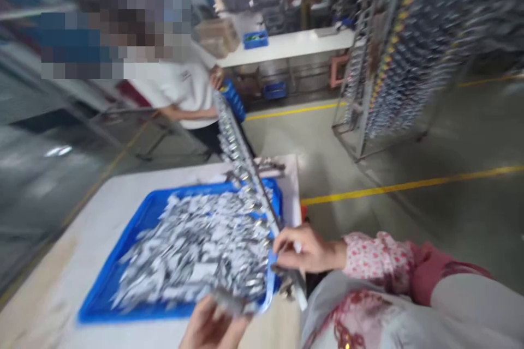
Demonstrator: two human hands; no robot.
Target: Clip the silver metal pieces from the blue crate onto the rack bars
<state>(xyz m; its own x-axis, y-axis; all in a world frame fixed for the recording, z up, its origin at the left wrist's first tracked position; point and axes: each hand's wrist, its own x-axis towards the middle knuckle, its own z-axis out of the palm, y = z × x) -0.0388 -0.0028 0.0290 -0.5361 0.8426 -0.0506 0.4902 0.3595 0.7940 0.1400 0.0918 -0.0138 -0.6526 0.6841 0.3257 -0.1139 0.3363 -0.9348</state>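
Near the close edge of the blue tray (pixel 118 262), the half-closed left hand (pixel 213 324) pinches grey pieces (pixel 229 301). Right of the tray, the right hand (pixel 307 250) curls against a slanting bar (pixel 264 202), its grip unclear; beyond the tray stands a person (pixel 184 84).

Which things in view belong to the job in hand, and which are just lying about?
Job, it seems: bar at the right hand; piece in the left hand; tray; its heap.

Lying about, apparently: carton; blue bin on the bench; blue bin below.
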